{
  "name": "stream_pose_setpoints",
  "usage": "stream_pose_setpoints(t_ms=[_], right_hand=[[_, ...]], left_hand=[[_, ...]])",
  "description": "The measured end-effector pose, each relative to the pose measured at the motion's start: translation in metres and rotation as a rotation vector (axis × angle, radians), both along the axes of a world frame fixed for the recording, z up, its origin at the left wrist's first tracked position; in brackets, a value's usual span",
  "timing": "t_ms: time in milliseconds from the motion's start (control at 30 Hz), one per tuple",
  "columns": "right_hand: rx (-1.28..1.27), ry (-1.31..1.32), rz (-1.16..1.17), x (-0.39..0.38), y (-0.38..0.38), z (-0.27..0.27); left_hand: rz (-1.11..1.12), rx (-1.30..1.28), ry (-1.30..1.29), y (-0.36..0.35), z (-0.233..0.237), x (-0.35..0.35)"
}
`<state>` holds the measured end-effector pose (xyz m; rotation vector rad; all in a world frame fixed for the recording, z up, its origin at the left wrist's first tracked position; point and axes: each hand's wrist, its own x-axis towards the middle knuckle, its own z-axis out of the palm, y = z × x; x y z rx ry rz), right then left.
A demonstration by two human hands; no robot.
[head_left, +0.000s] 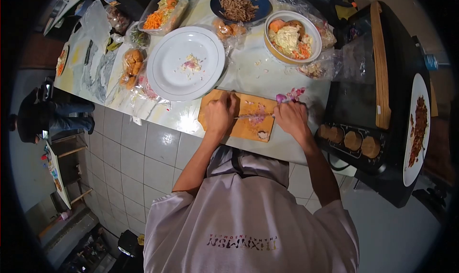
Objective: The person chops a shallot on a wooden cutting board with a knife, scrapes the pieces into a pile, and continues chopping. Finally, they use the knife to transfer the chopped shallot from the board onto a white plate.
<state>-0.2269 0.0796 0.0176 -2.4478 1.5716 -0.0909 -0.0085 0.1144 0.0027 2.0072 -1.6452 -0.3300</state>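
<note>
My right hand (290,117) is closed around the handle of a knife, beside the right edge of a wooden cutting board (206,115). The thin knife blade (253,116) lies across the board, over finely chopped reddish-purple bits (258,109) that look like shallot. At the far end of the blade, my left hand (220,114) is closed with its fingers curled against the tip; its exact grip is partly hidden. Purple peel pieces (292,95) lie just above my right hand. Past the board sits a large white plate (165,58) with a few pale and pink scraps (191,66).
Behind are a vegetable container (167,12), a dark bowl of brown strips (237,8), a bowl of mixed food (292,36) and bagged round items (132,65). A black oven (354,115) stands right, carrying an oval plate (417,134). Another person (48,113) stands far left.
</note>
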Motion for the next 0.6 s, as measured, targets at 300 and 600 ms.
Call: stream_pose_setpoints(t_ms=[300, 600], right_hand=[[-0.011, -0.026, -0.017, -0.005, -0.001, -0.008], [0.015, -0.005, -0.043, 0.004, 0.008, 0.016]], left_hand=[[-0.045, -0.115, -0.002, -0.006, -0.014, 0.0], [-0.021, -0.076, 0.091, -0.005, -0.012, 0.005]])
